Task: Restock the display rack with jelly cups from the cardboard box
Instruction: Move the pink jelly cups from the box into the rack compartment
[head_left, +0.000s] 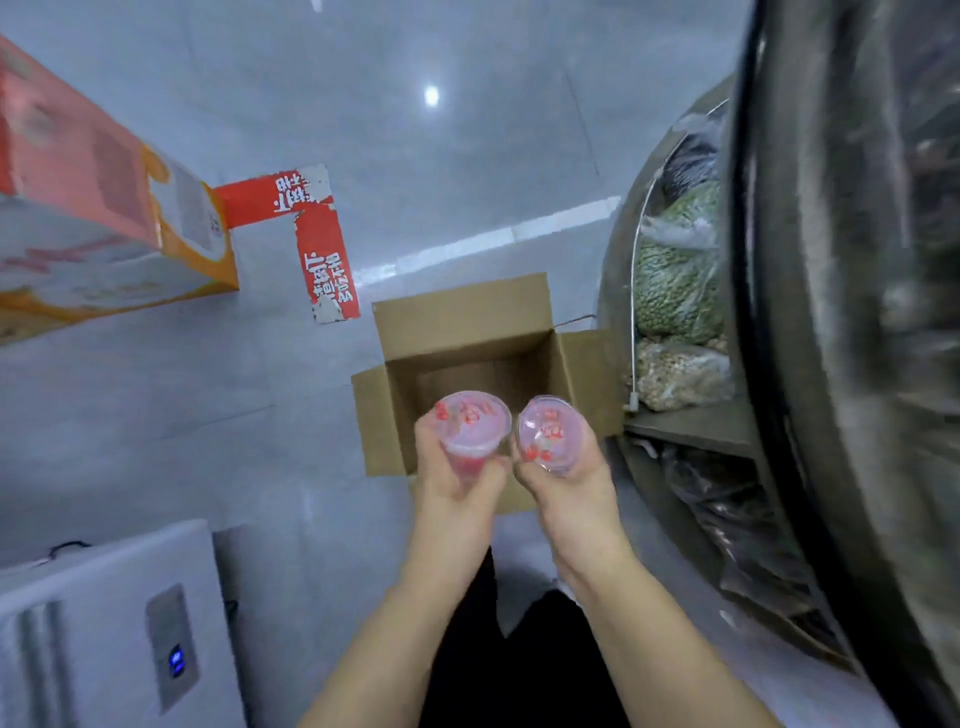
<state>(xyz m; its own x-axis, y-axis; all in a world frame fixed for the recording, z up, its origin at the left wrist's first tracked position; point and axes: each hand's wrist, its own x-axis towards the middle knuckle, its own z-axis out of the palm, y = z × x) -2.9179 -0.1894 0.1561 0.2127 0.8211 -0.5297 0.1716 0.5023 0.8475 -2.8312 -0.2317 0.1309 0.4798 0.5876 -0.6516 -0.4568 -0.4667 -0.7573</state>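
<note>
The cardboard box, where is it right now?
In the head view the cardboard box sits open on the floor, centre frame, just beyond both hands and their jelly cups, beside the rack on the right.

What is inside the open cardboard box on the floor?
The far part of the cardboard box shows only bare brown walls and bottom, no cups. The left hand and right hand, each holding a jelly cup, cover its near part.
</note>
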